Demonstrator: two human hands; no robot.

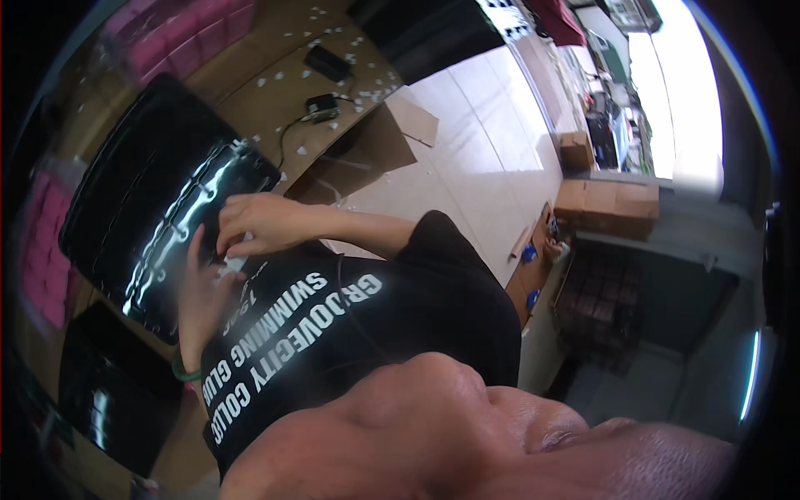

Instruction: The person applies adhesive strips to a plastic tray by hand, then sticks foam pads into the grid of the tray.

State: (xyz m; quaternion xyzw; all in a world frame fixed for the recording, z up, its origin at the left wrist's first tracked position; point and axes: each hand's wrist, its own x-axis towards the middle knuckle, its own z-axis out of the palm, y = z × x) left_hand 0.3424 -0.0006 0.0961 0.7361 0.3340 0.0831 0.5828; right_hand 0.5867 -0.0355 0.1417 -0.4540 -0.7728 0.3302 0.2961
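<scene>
Close to my chest, my two hands meet over the near edge of a glossy black ribbed panel [158, 187]. A small white piece [232, 265], like a scrap of paper or sticker, is between them. My left hand [204, 283], slightly blurred, holds this piece by the thumb, its index finger stretched toward the panel. Thumb and fingers of my right hand [262, 225] are pinched together just above it, with a bit of white showing at the tips. A green band [187, 372] circles my left wrist.
White scraps [302, 151] litter the brown cardboard surface, beside a black adapter [321, 107] with a cable and a black box-like device [327, 63]. Pink blocks [179, 37] stand at the far left. Another black panel [108, 392] lies lower left. Cardboard boxes [607, 207] stand to the right.
</scene>
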